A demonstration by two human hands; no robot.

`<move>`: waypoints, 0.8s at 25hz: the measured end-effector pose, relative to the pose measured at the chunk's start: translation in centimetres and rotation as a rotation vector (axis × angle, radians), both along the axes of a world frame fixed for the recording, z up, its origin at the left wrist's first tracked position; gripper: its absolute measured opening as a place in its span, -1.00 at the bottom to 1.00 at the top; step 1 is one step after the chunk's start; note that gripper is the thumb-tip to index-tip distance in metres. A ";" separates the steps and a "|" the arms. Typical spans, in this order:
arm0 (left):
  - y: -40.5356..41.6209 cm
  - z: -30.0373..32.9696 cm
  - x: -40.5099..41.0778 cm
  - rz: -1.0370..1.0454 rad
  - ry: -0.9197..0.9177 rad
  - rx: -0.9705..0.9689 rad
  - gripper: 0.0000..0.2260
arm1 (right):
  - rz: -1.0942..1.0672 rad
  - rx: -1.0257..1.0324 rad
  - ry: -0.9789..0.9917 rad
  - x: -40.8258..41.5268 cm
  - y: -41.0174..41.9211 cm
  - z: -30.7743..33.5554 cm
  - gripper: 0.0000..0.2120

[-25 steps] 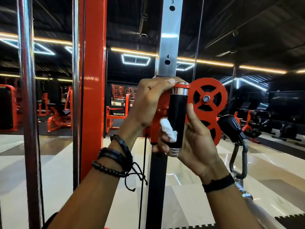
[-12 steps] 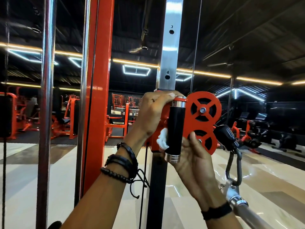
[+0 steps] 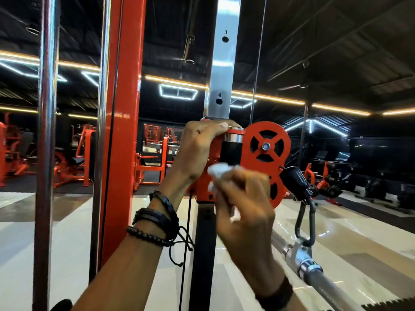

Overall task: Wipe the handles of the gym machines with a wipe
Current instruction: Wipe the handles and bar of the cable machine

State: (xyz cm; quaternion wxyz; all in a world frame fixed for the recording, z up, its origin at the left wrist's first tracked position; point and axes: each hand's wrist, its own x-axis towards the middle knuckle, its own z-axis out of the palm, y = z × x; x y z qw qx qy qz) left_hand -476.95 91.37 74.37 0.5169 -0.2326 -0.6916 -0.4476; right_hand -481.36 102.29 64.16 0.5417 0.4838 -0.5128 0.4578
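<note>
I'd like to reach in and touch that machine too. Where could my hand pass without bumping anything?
Open gaps: between the chrome rod and the orange post, and between that post and the left hand. Crowded: the black handle, where the right hand holds the wipe beside the orange pulley.

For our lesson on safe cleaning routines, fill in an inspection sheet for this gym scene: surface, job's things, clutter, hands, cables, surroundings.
Surface: glossy pale tiled floor, dark mats further back.
Job's things: black handle with chrome end caps on the orange pulley carriage; crumpled white wipe pressed against the handle.
Clutter: nothing seen.
Hands: left hand grips the carriage top, thumb over the chrome cap; right hand holds the wipe around the handle's lower part, blurred.
Cables: thin black cable hangs below the carriage; steel cable runs upward; carabiner links a knurled bar.
Surroundings: numbered steel upright, orange post, orange machines behind.
</note>
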 end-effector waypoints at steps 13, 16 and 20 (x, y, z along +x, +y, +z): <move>-0.3 -0.1 -0.4 -0.002 0.017 0.012 -0.70 | -0.123 0.085 -0.053 1.8 0.2 -1.6 -0.78; -0.3 -0.1 -0.4 -0.001 0.027 0.018 -0.69 | -0.139 0.003 -0.013 0.9 -0.2 2.9 -0.86; -0.4 -0.3 -0.7 0.040 0.045 0.022 -0.70 | -0.082 -0.061 -0.011 0.6 -0.4 5.4 -0.86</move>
